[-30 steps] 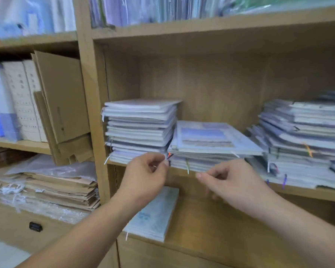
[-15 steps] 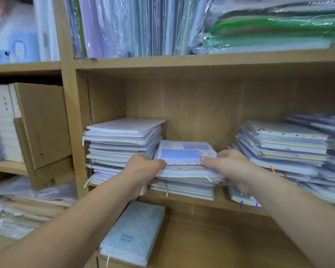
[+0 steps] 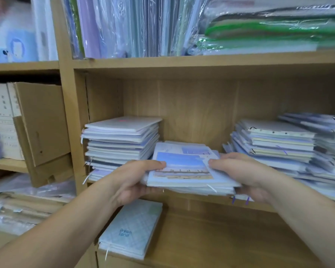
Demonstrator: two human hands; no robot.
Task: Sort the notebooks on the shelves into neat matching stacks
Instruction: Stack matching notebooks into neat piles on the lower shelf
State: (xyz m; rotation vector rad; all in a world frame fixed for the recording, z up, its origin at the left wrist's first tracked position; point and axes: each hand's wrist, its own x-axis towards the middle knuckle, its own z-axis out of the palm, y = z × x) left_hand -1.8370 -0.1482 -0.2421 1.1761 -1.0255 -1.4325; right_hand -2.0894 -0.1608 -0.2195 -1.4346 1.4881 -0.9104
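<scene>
- Wooden shelf unit (image 3: 197, 109), with flat piles of notebooks along its middle shelf.
- Right pile (image 3: 275, 144) is ragged and spread out; left pile (image 3: 122, 140) is taller and sits against the side wall.
- Middle stack (image 3: 184, 171), sky-blue cover on top, sits at the shelf's front edge between those piles.
- Left hand (image 3: 132, 182) grips its left side and right hand (image 3: 242, 173) its right, thumbs on top.
- Pale blue notebook (image 3: 132, 229) lies on the shelf below.

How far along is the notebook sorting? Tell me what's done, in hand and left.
Done: the left stack stands fairly even. In hand: the left hand and right hand grip the middle stack by its sides. Left: the right piles lie fanned and uneven; a small stack sits alone on the shelf below.
</scene>
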